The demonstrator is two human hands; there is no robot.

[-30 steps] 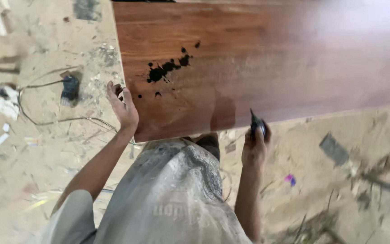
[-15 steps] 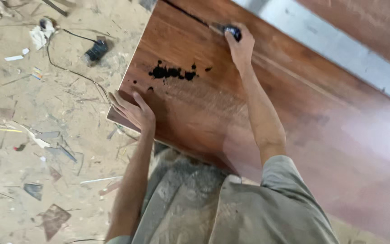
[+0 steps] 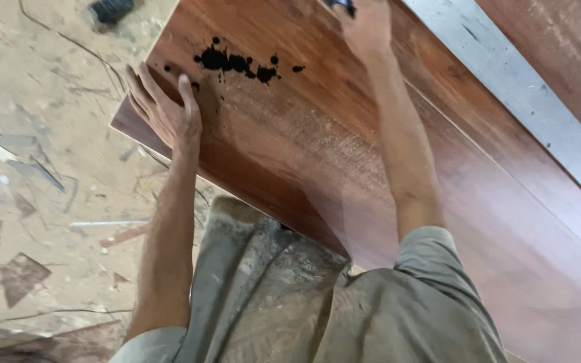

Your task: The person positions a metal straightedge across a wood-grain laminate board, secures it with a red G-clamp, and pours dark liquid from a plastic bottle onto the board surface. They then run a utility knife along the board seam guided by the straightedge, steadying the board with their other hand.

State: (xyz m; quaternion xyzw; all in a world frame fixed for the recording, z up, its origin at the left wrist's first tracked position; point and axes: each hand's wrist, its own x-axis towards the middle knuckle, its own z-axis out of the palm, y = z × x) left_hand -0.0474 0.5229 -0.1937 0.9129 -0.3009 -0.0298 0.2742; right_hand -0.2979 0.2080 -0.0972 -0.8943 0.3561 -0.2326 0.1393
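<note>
Two bare hands rest on a large reddish-brown wooden board [image 3: 344,154] that lies flat, its long axis running from upper left to lower right across the view. The left hand [image 3: 166,111] lies open, fingers spread and palm down, on the board's near left corner, right at the edge. The right hand [image 3: 364,27] reaches farther up the board, near its far edge, and is closed around a small dark object [image 3: 341,5] that is mostly cut off by the top of the frame; what it is cannot be told. A patch of black blotches [image 3: 237,62] sits on the board between the two hands, closer to the left hand. A grey strip [image 3: 526,87] runs beside the board's far edge. No containers are visible. The dusty floor [image 3: 42,202] to the left is littered with scraps.
</note>
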